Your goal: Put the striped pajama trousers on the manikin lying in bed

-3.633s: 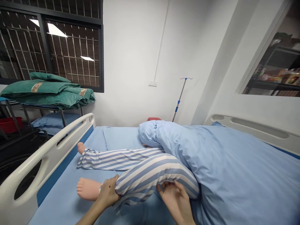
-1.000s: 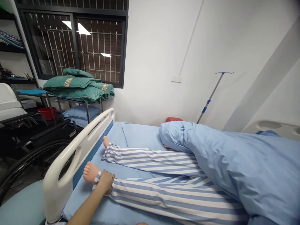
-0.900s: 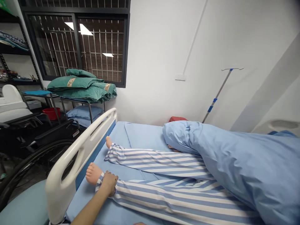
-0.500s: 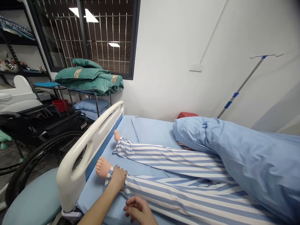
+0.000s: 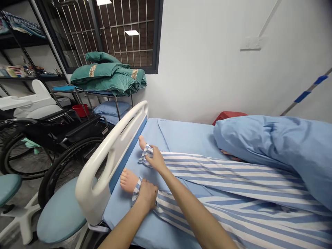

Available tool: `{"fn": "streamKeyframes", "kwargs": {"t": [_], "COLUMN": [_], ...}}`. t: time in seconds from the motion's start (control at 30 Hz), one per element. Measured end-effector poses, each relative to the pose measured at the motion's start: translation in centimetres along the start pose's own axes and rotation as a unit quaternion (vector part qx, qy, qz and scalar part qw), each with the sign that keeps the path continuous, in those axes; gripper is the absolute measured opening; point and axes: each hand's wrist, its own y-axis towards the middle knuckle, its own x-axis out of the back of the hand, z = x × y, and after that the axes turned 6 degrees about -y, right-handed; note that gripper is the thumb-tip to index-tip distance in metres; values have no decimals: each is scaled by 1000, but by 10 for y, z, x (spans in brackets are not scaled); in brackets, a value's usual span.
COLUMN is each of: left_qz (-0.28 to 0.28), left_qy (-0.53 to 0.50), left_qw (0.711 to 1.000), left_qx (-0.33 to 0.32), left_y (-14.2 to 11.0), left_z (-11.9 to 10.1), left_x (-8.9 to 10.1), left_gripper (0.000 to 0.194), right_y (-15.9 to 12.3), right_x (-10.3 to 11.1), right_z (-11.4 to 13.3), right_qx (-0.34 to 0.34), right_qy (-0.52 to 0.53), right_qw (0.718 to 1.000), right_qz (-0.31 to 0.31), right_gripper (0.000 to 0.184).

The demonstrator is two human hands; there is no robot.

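A manikin lies on a hospital bed in blue-and-white striped trousers [image 5: 223,183], both legs stretched flat toward the footboard. My left hand [image 5: 146,194] is closed round the cuff of the nearer leg, just behind its bare foot [image 5: 128,180]. My right hand [image 5: 155,159] reaches across and pinches the cuff of the farther leg, whose foot [image 5: 141,141] pokes out beside the footboard. A light blue quilt [image 5: 280,145] covers the manikin from the thighs up.
The white footboard [image 5: 109,162] stands at the left of the blue sheet [image 5: 181,136]. Past it are a wheelchair [image 5: 52,138], a round blue stool [image 5: 61,214], a rack with folded green bedding [image 5: 111,74], and an IV pole [image 5: 306,95] against the wall.
The nearer leg went from bent to flat. My left hand stayed on its cuff. My right hand came up from the bottom edge and took the farther cuff. The view swung left.
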Motion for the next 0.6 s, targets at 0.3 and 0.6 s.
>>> {"fn": "streamKeyframes", "kwargs": {"t": [0.3,0.6], "left_qz": [-4,-20], "left_qy": [10,9], "left_qw": [1000,1000], "left_qx": [4,-3], "left_y": [3,-4], "left_z": [0,-2], "left_x": [-4,-1], "left_gripper": [51,36], "right_y": [29,-29], "right_x": [-33,-29], "right_z": [-13,-4], "right_qx": [-68,-21], "right_qy": [-231,-275], "right_qw": [957,942], "right_qz": [161,188], "right_gripper": [51,55]}}
